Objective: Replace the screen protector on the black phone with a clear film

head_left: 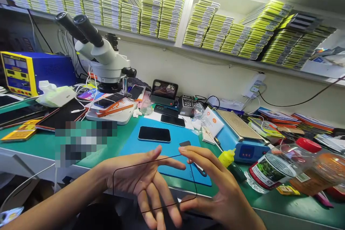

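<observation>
A thin black rectangular frame (148, 162), about the outline of a phone, is held up in front of me. My right hand (218, 183) pinches its right end between thumb and fingertips. Palm up, my left hand (145, 179) lies behind the frame's left part with fingers spread; whether it touches the frame I cannot tell. Beyond the hands, a phone (154, 134) with a dark screen lies face up on the blue mat (132, 148). A second dark phone (173, 120) is behind it. A small dark flat piece (184, 143) lies near my right fingertips.
A microscope (105, 57) stands at back left. To the right are a blue machine with a metal plate (241, 125), a yellow squeeze bottle (227, 157) and a clear red-capped bottle (272, 170). Stacked yellow-edged packs (172, 10) fill the shelf above.
</observation>
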The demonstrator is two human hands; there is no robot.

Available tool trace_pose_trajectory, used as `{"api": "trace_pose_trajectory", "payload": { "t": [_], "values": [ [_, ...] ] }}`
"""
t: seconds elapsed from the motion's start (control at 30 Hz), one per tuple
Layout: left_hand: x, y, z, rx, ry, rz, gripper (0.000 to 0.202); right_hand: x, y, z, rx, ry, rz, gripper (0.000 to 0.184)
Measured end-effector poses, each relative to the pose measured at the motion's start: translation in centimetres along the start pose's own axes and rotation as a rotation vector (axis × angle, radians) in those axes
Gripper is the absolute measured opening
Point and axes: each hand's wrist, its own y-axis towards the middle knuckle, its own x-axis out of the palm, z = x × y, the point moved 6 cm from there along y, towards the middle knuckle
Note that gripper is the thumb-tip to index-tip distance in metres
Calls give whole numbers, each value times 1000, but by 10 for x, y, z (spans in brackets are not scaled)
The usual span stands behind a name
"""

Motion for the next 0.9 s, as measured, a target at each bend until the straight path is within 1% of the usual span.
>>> {"api": "trace_pose_trajectory", "payload": {
  "t": [0.03, 0.07, 0.1, 0.13, 0.17, 0.2, 0.23, 0.27, 0.33, 0.4, 0.5, 0.57, 0.6, 0.7, 0.73, 0.83, 0.9],
  "values": [
    [-10, -2, 2, -2, 76, 88, 101, 1, -1, 6, 28, 36, 32, 80],
    [-25, -6, 6, 13, 190, 219, 102, 3, -2, 15, 68, 78, 72, 79],
    [-42, -11, 14, 42, 326, 377, 101, 6, -4, 25, 119, 130, 121, 76],
    [-60, -18, 24, 92, 489, 558, 97, 10, -6, 37, 174, 190, 169, 73],
    [-76, -25, 35, 140, 629, 711, 91, 16, -9, 49, 229, 259, 217, 69],
    [-91, -32, 45, 174, 738, 824, 85, 22, -11, 62, 277, 333, 262, 66],
    [-104, -37, 55, 201, 837, 918, 80, 31, -13, 75, 321, 396, 291, 66],
    [-115, -42, 62, 216, 926, 986, 78, 38, -13, 86, 352, 443, 315, 66],
    [-132, -49, 71, 218, 1094, 1079, 82, 52, -14, 104, 390, 498, 344, 69],
    [-142, -53, 71, 173, 1216, 1098, 94, 61, -15, 116, 415, 516, 364, 70],
    [-147, -52, 61, 54, 1311, 1021, 107, 68, -18, 124, 451, 517, 365, 70],
    [-147, -50, 58, -1, 1350, 971, 112, 69, -20, 125, 461, 514, 358, 70],
    [-147, -48, 59, -14, 1367, 963, 110, 69, -21, 124, 465, 512, 359, 70],
    [-148, -44, 65, -18, 1403, 974, 94, 66, -24, 121, 484, 514, 376, 70],
    [-149, -44, 66, -18, 1405, 978, 91, 65, -24, 120, 484, 516, 381, 70],
    [-143, -47, 63, -16, 1379, 971, 99, 62, -23, 115, 479, 522, 362, 68],
    [-133, -51, 55, -8, 1340, 956, 103, 61, -22, 112, 473, 522, 339, 69]
  ]
}}
